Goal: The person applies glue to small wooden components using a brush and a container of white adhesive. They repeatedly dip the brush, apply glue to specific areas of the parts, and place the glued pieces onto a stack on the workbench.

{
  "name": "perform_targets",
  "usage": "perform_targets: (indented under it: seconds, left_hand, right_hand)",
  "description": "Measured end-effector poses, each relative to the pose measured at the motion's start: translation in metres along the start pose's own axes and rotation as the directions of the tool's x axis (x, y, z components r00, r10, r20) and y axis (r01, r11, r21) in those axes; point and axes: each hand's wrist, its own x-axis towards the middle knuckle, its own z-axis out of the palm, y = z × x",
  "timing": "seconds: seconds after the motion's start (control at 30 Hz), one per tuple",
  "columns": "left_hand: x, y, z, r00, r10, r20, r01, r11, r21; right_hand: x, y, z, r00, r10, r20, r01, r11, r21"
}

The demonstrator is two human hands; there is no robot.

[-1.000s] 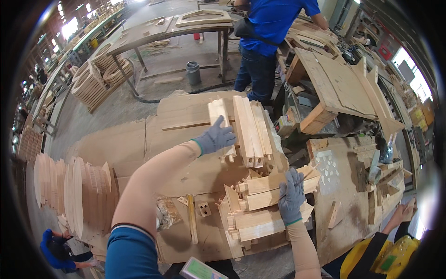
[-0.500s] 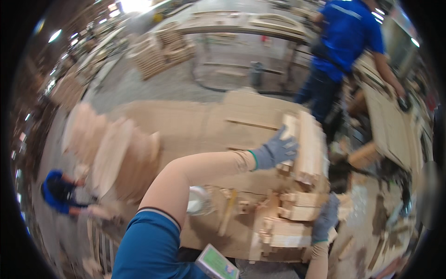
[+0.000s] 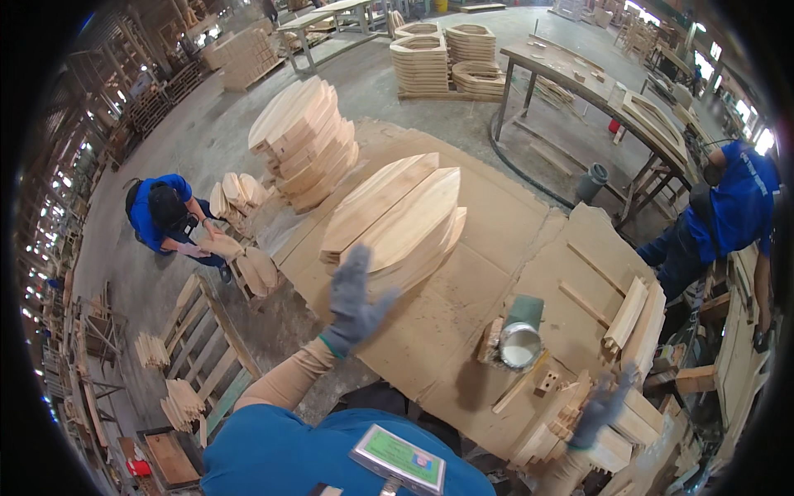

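My left hand [image 3: 354, 304], in a grey glove with a green cuff, is open beside the near end of a stack of pale wooden panels with pointed ends [image 3: 405, 211]. Its fingers are spread and hold nothing; whether they touch the stack I cannot tell. At the lower right my right hand [image 3: 602, 407], gloved alike and blurred, has its fingers stretched out over a pile of short wooden blocks [image 3: 550, 426]. Between the hands stands a tub of white stuff [image 3: 521, 345], with a thin stick [image 3: 519, 382] and a small block with holes [image 3: 547, 381] nearby.
Cardboard [image 3: 471, 306] covers the table. A taller panel stack [image 3: 306, 140] stands at its far left, long wooden strips [image 3: 633, 318] at the right. A person in blue [image 3: 169, 215] bends over panels at left; another [image 3: 728, 202] works at right. A slatted pallet [image 3: 203, 331] lies lower left.
My view has swung to the left. My left hand has moved from the wooden strips at the right to the panel stack. My right hand is still by the short blocks.
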Motion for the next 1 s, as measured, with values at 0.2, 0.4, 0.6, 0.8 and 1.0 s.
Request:
perform_targets:
  seconds: [0.2, 0.4, 0.6, 0.8, 1.0]
  left_hand:
    - [-0.039, -0.103, -0.006, 0.969, -0.231, 0.093, 0.249, 0.88, -0.404]
    - [-0.037, -0.055, -0.026, 0.76, -0.265, 0.594, 0.648, 0.231, -0.726]
    - [-0.038, -0.055, 0.021, 0.519, -0.032, 0.854, 0.749, -0.466, -0.472]
    - [0.017, -0.011, 0.071, 0.589, 0.253, 0.767, 0.722, -0.591, -0.359]
    - [0.004, 0.02, 0.092, 0.603, 0.452, 0.657, 0.643, -0.763, -0.066]
  right_hand:
    - [-0.017, -0.243, 0.143, 0.799, -0.078, 0.596, -0.234, 0.873, 0.427]
    - [-0.02, -0.301, 0.228, 0.712, 0.332, 0.619, -0.699, 0.253, 0.669]
    - [-0.004, -0.3, 0.171, 0.733, 0.381, 0.564, -0.68, 0.391, 0.62]
    - [-0.041, -0.3, 0.112, 0.681, 0.404, 0.611, -0.732, 0.408, 0.546]
    - [-0.047, -0.293, 0.071, 0.558, 0.481, 0.676, -0.816, 0.17, 0.552]
